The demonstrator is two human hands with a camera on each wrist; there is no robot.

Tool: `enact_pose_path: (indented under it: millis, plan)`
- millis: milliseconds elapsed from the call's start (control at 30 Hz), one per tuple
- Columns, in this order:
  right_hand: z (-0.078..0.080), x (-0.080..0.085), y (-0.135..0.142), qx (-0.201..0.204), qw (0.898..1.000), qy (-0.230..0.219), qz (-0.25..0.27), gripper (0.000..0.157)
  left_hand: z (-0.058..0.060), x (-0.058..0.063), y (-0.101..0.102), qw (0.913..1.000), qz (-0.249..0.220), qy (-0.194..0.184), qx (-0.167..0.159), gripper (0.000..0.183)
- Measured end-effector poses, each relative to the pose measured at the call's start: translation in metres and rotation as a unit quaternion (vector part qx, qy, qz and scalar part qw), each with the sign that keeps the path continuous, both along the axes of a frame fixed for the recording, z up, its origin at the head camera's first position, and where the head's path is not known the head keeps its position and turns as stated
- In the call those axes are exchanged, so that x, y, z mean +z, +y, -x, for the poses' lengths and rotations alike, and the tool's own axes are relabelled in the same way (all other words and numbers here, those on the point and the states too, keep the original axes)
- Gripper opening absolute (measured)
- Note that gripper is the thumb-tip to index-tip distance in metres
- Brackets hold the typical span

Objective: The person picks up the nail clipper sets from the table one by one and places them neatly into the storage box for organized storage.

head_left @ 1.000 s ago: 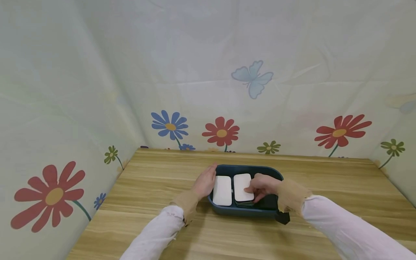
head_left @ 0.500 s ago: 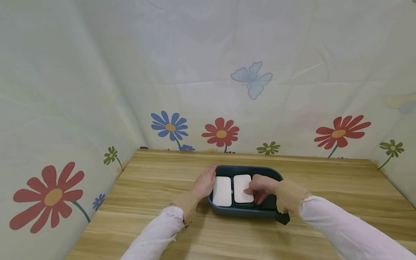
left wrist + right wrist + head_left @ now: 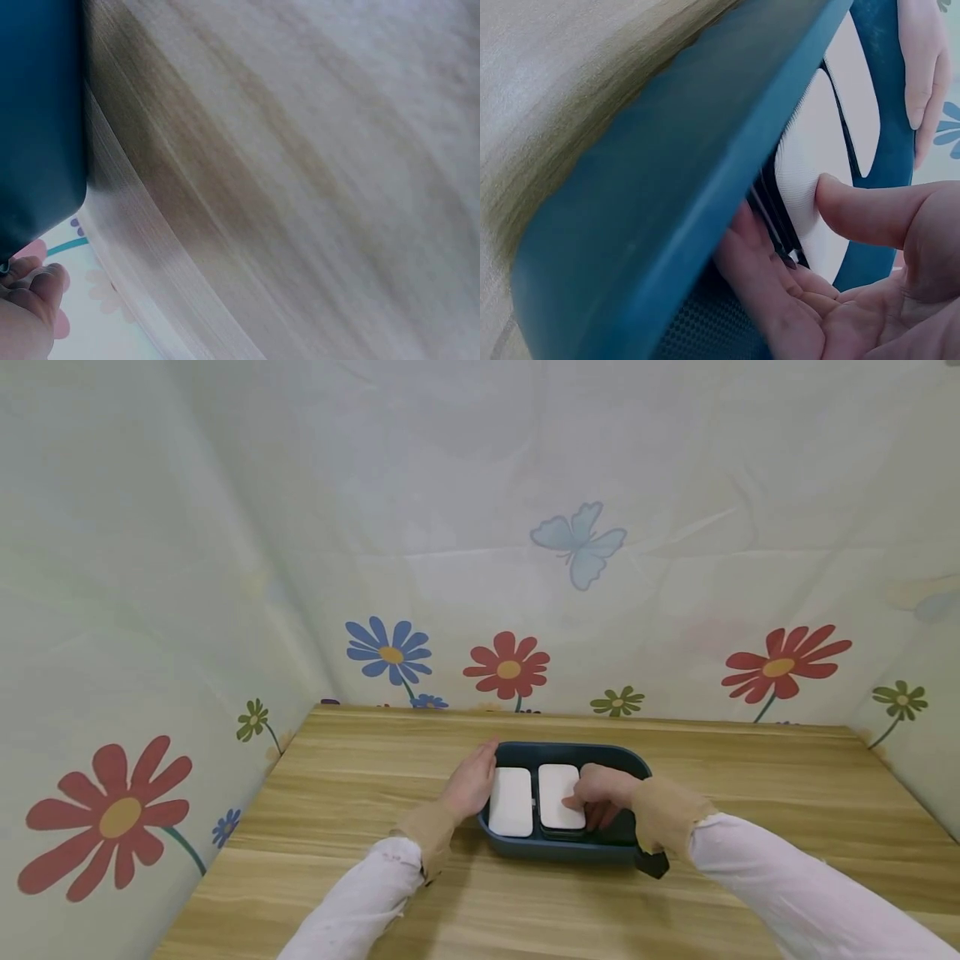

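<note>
A dark blue oblong bin (image 3: 566, 850) with rounded ends holds two white slabs with rounded corners. My left hand (image 3: 471, 781) rests along the bin's left end, its fingers lying straight against the wall. My right hand (image 3: 603, 789) reaches inside and pinches the right white slab (image 3: 557, 787). Its thumb (image 3: 862, 210) presses on the slab's top, while the other fingers lie low at the side. Dark layers show under this slab in the right wrist view; their kind is unclear. The left white slab (image 3: 512, 806) lies beside it, untouched.
The bin stands on a wood-grain table (image 3: 360, 760). A black tab (image 3: 652, 863) sticks out at its right front corner. Dark textured floor (image 3: 709, 322) shows inside the bin's right part. Behind the table hangs a pale curtain (image 3: 420, 560) printed with flowers.
My right fingers have slipped lower beside the right slab, and its near edge, lifted a second ago, has settled onto the layers below. My left hand has stayed put.
</note>
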State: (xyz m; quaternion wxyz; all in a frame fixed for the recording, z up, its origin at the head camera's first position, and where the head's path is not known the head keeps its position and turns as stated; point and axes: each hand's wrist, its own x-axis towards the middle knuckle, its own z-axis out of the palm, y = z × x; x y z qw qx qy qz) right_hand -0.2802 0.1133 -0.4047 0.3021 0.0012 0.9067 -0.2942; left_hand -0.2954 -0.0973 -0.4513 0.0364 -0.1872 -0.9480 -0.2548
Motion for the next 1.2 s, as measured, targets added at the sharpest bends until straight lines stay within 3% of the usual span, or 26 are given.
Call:
enact_pose_path:
  millis: [167,367,533,900,1200]
  plan:
    - [-0.002,0.003,0.002,0.000,1.000,0.010,-0.007,0.022,-0.006,0.007,0.002,0.9997,-0.021,-0.002,-0.006,0.039]
    - [-0.008,0.010,0.007,0.019,0.999,0.040,0.004,0.023,0.000,-0.001,0.002,1.0000,0.005,0.000,0.001,0.040]
    - [-0.007,0.014,0.012,0.011,0.999,0.044,0.009,0.023,0.003,-0.005,0.002,0.9999,-0.005,-0.010,0.002,0.040]
    - [-0.007,0.024,0.021,0.007,0.998,0.058,0.010,0.026,0.005,-0.007,0.003,0.9998,-0.021,0.000,-0.005,0.040]
    - [-0.009,0.030,0.033,0.008,0.996,0.082,0.022,0.026,0.006,-0.007,0.000,0.9999,-0.003,-0.003,-0.012,0.041]
